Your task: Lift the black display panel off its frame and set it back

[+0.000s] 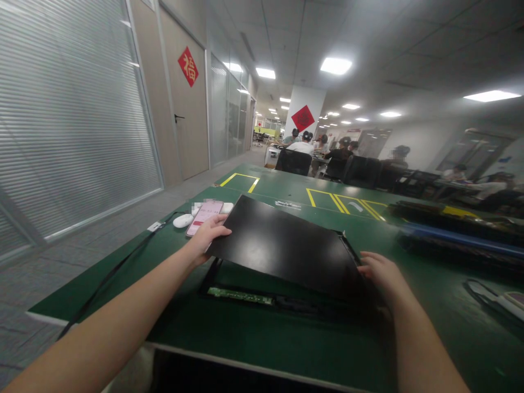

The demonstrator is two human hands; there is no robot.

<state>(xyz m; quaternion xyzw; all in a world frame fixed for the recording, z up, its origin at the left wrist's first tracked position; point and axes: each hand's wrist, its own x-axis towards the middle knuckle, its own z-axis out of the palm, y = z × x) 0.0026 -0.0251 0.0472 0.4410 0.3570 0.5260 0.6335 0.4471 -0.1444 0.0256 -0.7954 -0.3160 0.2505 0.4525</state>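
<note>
A flat black panel (282, 243) is tilted up off a black frame (286, 300) that lies on the green table (254, 338). A green circuit strip (239, 295) shows along the frame's near edge. My left hand (208, 232) grips the panel's left edge, thumb on top. At the panel's right near corner my right hand (382, 273) is closed around the edge.
A pink phone (203, 217) and a white mouse (183, 220) lie left of the panel, with a black cable (118, 267) running to the table's left edge. Long dark and blue parts (458, 234) are stacked at the right. Several seated people (305, 147) work at tables behind.
</note>
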